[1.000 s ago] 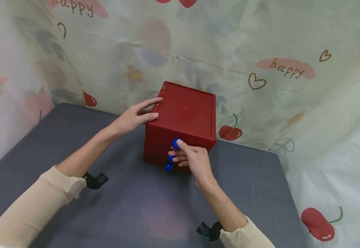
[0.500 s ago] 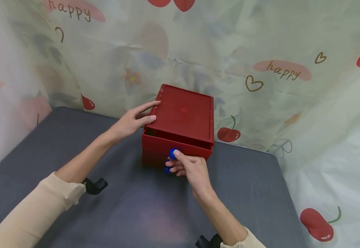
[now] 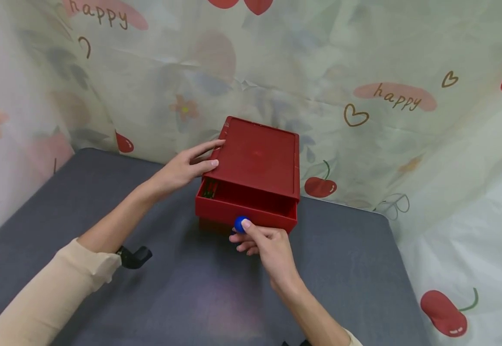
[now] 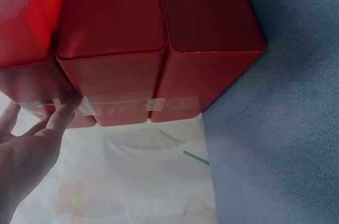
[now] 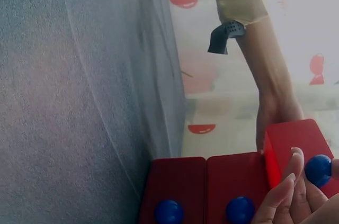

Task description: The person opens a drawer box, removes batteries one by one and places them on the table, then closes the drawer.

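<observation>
A red drawer unit (image 3: 257,156) stands at the back of the table, its top drawer (image 3: 216,207) partly out. Thumb and fingers of my right hand (image 3: 274,250) pinch that drawer's round blue knob (image 3: 239,224). My left hand (image 3: 181,169) rests on the unit's left side and top edge, fingers fairly straight. Something small and green (image 3: 209,187) shows inside the drawer's left end; its kind is unclear. Below, two more drawers sit flush, with a lower knob (image 5: 169,212) and a middle knob (image 5: 240,209) seen in the right wrist view.
The grey table (image 3: 181,288) stretches in front of and beside the unit. Behind it hangs a printed curtain (image 3: 156,72) with cherries and writing. A black wrist device (image 3: 135,257) sits on the left forearm.
My right hand has drawn the top drawer out toward me, from shut to partly open, exposing its inside. The left hand stays on the unit.
</observation>
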Tool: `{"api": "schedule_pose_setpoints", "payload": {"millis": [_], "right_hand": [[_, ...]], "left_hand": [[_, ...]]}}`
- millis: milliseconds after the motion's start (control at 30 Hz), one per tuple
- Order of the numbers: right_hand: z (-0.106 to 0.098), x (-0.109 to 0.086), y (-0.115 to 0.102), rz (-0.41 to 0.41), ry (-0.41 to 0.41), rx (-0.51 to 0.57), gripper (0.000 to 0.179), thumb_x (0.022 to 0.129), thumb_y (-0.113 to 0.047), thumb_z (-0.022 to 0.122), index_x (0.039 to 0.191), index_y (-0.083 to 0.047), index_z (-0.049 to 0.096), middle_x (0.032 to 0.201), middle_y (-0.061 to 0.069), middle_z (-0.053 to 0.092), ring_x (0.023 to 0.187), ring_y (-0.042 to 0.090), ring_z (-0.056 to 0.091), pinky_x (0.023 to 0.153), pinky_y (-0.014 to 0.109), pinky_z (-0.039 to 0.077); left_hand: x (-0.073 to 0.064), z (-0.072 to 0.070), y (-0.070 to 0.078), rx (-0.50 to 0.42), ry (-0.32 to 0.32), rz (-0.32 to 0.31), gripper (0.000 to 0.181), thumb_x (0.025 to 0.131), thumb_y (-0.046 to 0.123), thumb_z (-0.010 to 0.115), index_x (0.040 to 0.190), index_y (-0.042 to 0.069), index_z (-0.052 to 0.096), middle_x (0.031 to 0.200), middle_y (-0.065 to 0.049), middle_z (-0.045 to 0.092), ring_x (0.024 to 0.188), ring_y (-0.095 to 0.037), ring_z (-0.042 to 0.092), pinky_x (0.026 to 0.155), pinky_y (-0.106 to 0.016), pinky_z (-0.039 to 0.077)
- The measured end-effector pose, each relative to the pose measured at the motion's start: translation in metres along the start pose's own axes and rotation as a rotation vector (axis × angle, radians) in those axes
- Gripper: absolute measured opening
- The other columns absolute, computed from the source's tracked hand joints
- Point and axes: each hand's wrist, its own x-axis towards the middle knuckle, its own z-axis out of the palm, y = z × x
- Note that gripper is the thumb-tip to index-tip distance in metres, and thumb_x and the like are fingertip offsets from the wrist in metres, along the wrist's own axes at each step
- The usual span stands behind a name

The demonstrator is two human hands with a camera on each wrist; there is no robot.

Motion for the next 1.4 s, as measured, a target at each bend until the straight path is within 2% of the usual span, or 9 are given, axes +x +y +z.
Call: {"api": "schedule_pose_setpoints", "payload": {"millis": [233, 900, 1100, 1233, 1400], "right_hand": [[0.002, -0.008, 0.0, -0.002, -0.006, -0.013, 0.042, 0.082, -0.05, 0.059, 0.096, -0.014, 0.073, 0.084, 0.004, 0.07, 0.07, 0.025, 0.063, 0.067, 0.035, 0.05], [0.009, -0.026, 0.001, 0.003, 0.002, 0.004, 0.037, 0.084, -0.045, 0.059, 0.096, -0.014, 0.073, 0.084, 0.005, 0.07, 0.068, 0.029, 0.063, 0.066, 0.035, 0.05], [0.011, -0.032, 0.001, 0.01, 0.002, -0.001, 0.033, 0.085, -0.044, 0.058, 0.097, -0.017, 0.073, 0.085, 0.004, 0.07, 0.068, 0.026, 0.063, 0.068, 0.037, 0.05], [0.011, -0.035, 0.0, 0.012, 0.003, 0.006, 0.033, 0.086, -0.044, 0.058, 0.097, -0.016, 0.073, 0.085, 0.005, 0.07, 0.068, 0.026, 0.063, 0.068, 0.036, 0.05], [0.012, -0.039, 0.001, 0.024, 0.005, 0.008, 0.033, 0.086, -0.043, 0.058, 0.097, -0.016, 0.073, 0.085, 0.005, 0.07, 0.068, 0.026, 0.063, 0.068, 0.037, 0.05]], "left_hand": [[0.005, -0.002, -0.011, -0.004, -0.005, 0.035, 0.055, 0.089, 0.04, 0.054, 0.14, 0.037, 0.032, 0.141, 0.013, 0.031, 0.123, -0.012, 0.039, 0.095, -0.04, 0.039], [0.003, -0.002, -0.012, 0.012, 0.011, 0.027, 0.055, 0.089, 0.041, 0.054, 0.139, 0.04, 0.032, 0.141, 0.014, 0.031, 0.121, -0.011, 0.04, 0.096, -0.04, 0.038], [0.003, -0.002, -0.012, 0.017, 0.012, 0.038, 0.054, 0.09, 0.04, 0.053, 0.139, 0.04, 0.032, 0.141, 0.014, 0.03, 0.122, -0.012, 0.04, 0.096, -0.04, 0.037], [0.002, -0.001, -0.009, 0.012, 0.008, 0.042, 0.054, 0.091, 0.037, 0.052, 0.141, 0.036, 0.031, 0.142, 0.01, 0.029, 0.122, -0.014, 0.039, 0.096, -0.041, 0.037], [-0.005, 0.002, 0.005, -0.01, -0.008, 0.033, 0.055, 0.094, 0.03, 0.05, 0.144, 0.028, 0.027, 0.144, 0.004, 0.028, 0.123, -0.018, 0.038, 0.096, -0.042, 0.036]]}}
